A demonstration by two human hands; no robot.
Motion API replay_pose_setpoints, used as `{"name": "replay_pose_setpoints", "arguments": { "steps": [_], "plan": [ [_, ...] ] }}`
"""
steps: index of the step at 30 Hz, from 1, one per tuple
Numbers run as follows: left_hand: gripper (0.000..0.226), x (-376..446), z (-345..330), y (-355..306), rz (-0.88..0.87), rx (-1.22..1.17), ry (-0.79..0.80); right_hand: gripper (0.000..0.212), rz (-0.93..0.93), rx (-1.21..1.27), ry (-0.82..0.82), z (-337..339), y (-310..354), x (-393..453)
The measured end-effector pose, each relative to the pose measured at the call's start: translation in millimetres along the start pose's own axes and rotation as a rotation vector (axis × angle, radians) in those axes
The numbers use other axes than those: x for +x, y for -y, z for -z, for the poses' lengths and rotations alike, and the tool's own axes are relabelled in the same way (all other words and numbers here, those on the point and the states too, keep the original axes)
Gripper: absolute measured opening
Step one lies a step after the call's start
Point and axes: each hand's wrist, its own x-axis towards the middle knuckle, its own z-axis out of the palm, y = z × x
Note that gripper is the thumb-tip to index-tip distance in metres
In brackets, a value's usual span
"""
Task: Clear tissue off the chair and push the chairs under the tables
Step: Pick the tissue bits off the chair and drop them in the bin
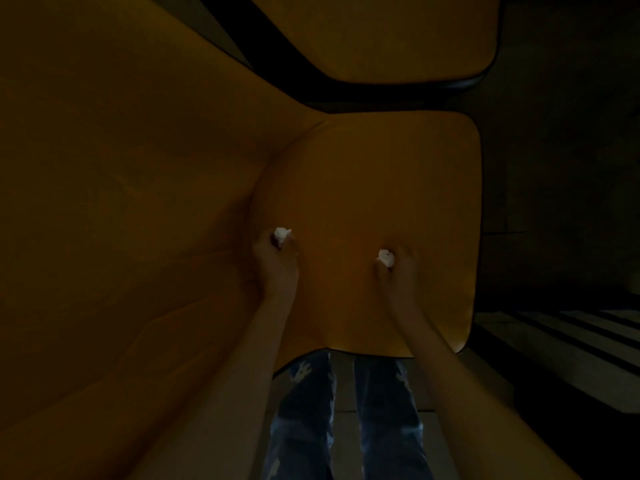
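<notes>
Both hands are down on the orange moulded plastic chair seat point(374, 202), each curled around 1 small crumpled white tissue wad. The left hand point(277, 263) pinches the left tissue wad point(282, 235) near the seat's left edge, where it curves up into the backrest; the right hand point(398, 271) is closed over the right tissue wad point(386, 257) nearer the middle of the seat. Both wads appear to rest on the seat, not yet lifted.

The likeliest slip is a loose pinch: the wads are small and light, so a scrap could tear off or fall from the fingers onto the floor. The dim light would make a dropped piece hard to find.

The seat looks smooth and slick. A second orange chair point(398, 32) with a dark rim sits beyond the far edge, and dark striped flooring point(571, 341) lies to the right. No table is clearly visible.
</notes>
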Motion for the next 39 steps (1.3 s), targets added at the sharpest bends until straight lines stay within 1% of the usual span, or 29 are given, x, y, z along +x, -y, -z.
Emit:
{"name": "replay_pose_setpoints", "arguments": {
  "steps": [2, 5, 7, 9, 13, 14, 16, 18, 20, 22, 25, 30, 35, 39],
  "plan": [
    [0.007, -6, -1, -1, 0.017, -0.045, 0.013, 0.017, -0.006, 0.011, 0.014, 3, 5, -1],
    [0.018, -14, -3, -6, 0.04, -0.11, 0.018, 0.016, -0.039, 0.096, 0.014, 10, 17, -4],
    [0.014, -19, -2, -12, 0.038, -0.162, 0.016, 0.009, -0.046, 0.218, 0.015, 17, 27, -9],
    [0.007, -26, 0, -22, 0.045, -0.243, 0.021, 0.008, -0.06, 0.334, 0.026, 26, 38, -16],
    [0.022, -37, 10, -44, 0.091, -0.346, 0.029, 0.02, -0.054, 0.471, 0.012, 46, 64, -31],
    [0.022, -41, 14, -52, 0.103, -0.378, 0.033, 0.023, -0.041, 0.494, 0.006, 52, 71, -36],
    [0.014, -52, 25, -67, 0.116, -0.422, 0.059, 0.025, -0.023, 0.538, -0.002, 66, 86, -48],
    [0.023, -67, 39, -83, 0.105, -0.438, 0.084, 0.028, -0.011, 0.569, -0.001, 83, 100, -63],
    [0.027, -83, 53, -103, 0.086, -0.442, 0.101, 0.029, 0.005, 0.603, 0.004, 100, 115, -80],
    [0.023, -102, 67, -125, 0.054, -0.448, 0.123, 0.025, 0.041, 0.593, -0.011, 119, 131, -97],
    [0.008, -130, 89, -157, -0.01, -0.461, 0.174, 0.019, 0.082, 0.615, -0.037, 145, 156, -121],
    [0.004, -168, 121, -205, -0.114, -0.479, 0.258, 0.015, 0.129, 0.708, -0.036, 184, 188, -162],
    [0.014, -206, 139, -239, -0.152, -0.472, 0.364, 0.01, 0.096, 0.732, -0.13, 219, 201, -198],
    [0.019, -238, 135, -254, -0.174, -0.455, 0.472, 0.01, 0.075, 0.781, -0.223, 247, 195, -220]
  ]
}}
